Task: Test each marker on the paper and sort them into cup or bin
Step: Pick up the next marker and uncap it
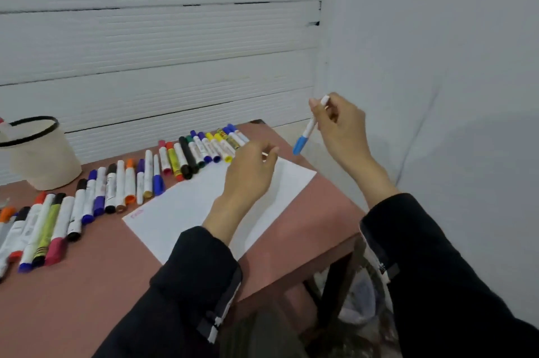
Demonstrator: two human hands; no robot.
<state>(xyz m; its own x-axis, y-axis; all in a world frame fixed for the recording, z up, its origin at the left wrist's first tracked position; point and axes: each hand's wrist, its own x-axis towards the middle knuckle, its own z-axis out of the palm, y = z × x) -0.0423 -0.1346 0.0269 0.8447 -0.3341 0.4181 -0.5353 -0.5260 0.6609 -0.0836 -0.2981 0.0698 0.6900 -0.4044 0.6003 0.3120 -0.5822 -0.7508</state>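
Head view: cream cup, contents hidden, beside markers.

In front of me stands a pinkish-brown table, its right-hand corner jutting toward the room's corner. Behind it runs a white wall of ribbed horizontal panels with dark gaps between some of them, meeting a plain pale wall to my right. My black sleeves have white patches near the cuffs. A dark table leg shows below the edge.
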